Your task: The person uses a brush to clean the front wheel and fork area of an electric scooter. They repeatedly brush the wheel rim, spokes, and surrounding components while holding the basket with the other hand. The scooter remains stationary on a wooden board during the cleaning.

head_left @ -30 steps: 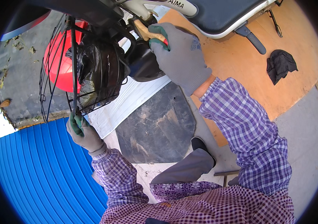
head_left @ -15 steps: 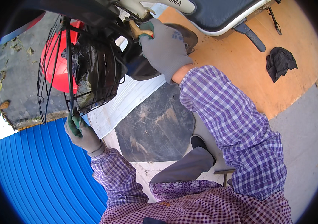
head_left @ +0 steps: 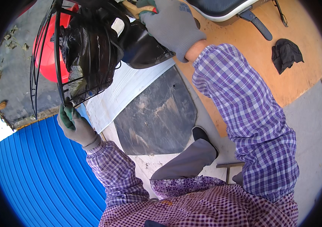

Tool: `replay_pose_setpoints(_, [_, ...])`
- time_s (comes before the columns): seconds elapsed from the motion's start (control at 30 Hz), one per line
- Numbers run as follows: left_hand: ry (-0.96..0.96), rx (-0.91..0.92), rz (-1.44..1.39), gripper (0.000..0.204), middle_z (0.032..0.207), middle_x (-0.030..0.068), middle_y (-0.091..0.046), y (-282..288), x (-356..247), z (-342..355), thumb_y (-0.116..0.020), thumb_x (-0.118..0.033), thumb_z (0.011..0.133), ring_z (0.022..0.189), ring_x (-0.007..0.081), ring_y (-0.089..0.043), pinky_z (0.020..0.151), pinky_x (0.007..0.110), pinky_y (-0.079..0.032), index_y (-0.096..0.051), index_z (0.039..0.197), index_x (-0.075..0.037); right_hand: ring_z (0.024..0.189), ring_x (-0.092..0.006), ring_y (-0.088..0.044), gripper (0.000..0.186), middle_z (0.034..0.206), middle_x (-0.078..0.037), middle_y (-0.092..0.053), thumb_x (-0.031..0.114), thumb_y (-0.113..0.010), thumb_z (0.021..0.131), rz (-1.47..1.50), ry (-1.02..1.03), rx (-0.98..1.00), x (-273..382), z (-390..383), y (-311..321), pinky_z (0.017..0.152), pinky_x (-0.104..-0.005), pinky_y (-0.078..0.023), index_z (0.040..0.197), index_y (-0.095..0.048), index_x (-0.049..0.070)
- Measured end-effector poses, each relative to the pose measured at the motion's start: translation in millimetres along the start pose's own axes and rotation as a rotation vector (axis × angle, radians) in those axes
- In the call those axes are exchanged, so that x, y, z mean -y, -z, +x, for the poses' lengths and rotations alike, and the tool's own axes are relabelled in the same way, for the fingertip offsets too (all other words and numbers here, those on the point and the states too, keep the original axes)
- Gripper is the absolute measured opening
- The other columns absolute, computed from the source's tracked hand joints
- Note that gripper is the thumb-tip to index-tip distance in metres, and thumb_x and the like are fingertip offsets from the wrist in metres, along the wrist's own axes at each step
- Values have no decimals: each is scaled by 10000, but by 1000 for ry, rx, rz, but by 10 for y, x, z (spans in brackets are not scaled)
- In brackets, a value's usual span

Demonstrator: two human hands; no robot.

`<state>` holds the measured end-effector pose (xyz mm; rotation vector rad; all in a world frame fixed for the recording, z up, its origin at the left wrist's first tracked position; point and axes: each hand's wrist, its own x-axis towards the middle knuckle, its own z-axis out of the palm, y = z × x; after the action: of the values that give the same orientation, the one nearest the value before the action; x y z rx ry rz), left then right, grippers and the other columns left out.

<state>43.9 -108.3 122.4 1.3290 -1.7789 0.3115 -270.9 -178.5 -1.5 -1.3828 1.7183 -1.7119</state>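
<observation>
A black wire basket [head_left: 58, 49] hangs at the front of a two-wheeled vehicle at upper left. Inside sit a black plastic bag [head_left: 93, 53] and a rounded red plastic thing [head_left: 51, 56]. My gloved left hand [head_left: 74, 123] is closed on the basket's lower near corner, thumb and fingers round the wire. At the top, my gloved right hand [head_left: 168, 22] wraps round a tan, wood-like handle [head_left: 132, 9] with a bit of red by the fingers. What the handle's far end meets is cut off by the picture edge. A black curved panel [head_left: 140, 47] lies below that hand.
The vehicle's dark seat [head_left: 221, 6] and a black pedal-like lever [head_left: 257, 24] are at upper right. A black cloth [head_left: 286, 55] lies on an orange-brown board [head_left: 251, 68]. Blue ribbed sheeting [head_left: 43, 162] fills the lower left; a dark mat [head_left: 155, 113] lies before my foot [head_left: 205, 138].
The whole scene has shifted upward in view, and the basket also leftward with my left hand. Both hands keep their holds; my right hand sits slightly higher and further right in the picture.
</observation>
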Motion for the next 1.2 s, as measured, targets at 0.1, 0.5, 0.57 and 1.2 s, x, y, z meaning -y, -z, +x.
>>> replay_pose_setpoints(0.1, [-42,7,-70,314,1094,70,-662,-14,14,3,-644,-220,1055,978,155,-622,842,289,-508,-674,1227,40,846,-396,-705,278,907,-236,-722,126,-677,895,203,77,-111,60,-149,232,742,-433,-554,1149,-686,15])
replay_pose_setpoints(0.5, [-176,-57,148,215,1054,128,-706,-12,26,8,-724,-91,956,982,285,-635,869,393,-493,-733,1148,5,718,-145,-689,267,919,-94,-729,206,-690,950,564,-343,198,295,-505,781,598,-252,-572,1167,-727,56])
replay_pose_setpoints(0.57, [-242,-54,201,201,1049,121,-713,-14,10,23,-728,-97,950,977,287,-636,869,397,-486,-742,1131,-12,557,-38,-516,313,801,-27,-655,179,-669,972,418,-190,143,309,-594,642,459,-216,-395,1253,-677,42])
replay_pose_setpoints(1.2, [-279,-39,271,205,948,80,-707,-41,-30,62,-771,-248,887,901,327,-645,784,442,-498,-762,1070,-155,857,-365,-703,320,1008,-173,-705,167,-679,932,-219,300,81,612,-726,559,747,-455,-551,1236,-630,77])
